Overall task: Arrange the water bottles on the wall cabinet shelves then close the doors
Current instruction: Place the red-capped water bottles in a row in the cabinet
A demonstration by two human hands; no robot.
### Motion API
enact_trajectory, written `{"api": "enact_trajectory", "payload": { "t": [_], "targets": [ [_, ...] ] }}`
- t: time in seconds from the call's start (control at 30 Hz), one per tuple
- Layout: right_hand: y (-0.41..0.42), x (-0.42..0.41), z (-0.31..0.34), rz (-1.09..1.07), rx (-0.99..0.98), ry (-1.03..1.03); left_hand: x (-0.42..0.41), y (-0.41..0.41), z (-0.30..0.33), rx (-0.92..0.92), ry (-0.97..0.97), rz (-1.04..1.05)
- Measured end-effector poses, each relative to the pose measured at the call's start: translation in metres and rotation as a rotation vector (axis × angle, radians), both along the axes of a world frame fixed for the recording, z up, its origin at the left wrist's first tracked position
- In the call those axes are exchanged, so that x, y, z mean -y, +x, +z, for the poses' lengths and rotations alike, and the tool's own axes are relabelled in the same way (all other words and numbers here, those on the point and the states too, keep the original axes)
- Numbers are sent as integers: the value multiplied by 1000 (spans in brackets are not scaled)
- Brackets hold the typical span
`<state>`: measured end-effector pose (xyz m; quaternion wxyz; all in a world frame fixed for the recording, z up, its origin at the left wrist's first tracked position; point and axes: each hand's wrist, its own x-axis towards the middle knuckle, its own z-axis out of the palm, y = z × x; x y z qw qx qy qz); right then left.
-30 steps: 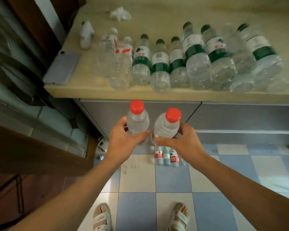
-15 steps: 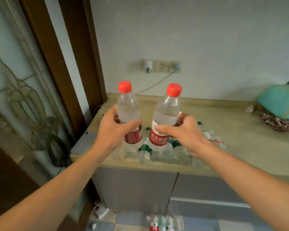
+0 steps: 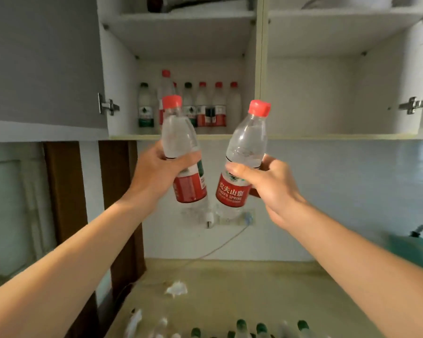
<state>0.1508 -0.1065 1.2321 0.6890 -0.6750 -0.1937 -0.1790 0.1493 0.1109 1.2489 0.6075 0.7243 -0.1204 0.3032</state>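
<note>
Wall cabinet (image 3: 308,98) open, doors swung wide; a row of bottles (image 3: 205,106) stands at the back of its lower left shelf. Bench (image 3: 242,289) below carries more bottles along its near edge. Left hand (image 3: 156,174) grips one red-capped bottle (image 3: 181,147), right hand (image 3: 271,186) another (image 3: 244,154), both raised just below the shelf.
</note>
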Motion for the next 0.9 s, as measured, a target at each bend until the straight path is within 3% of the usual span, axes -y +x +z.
{"api": "enact_trajectory", "payload": {
  "t": [0.4,0.9],
  "targets": [
    [133,-53,131,-173,191,-11,-50,163,153,170,51,4],
    [264,-78,164,-324,167,-92,-54,281,155,186,222,121]
  ]
}}
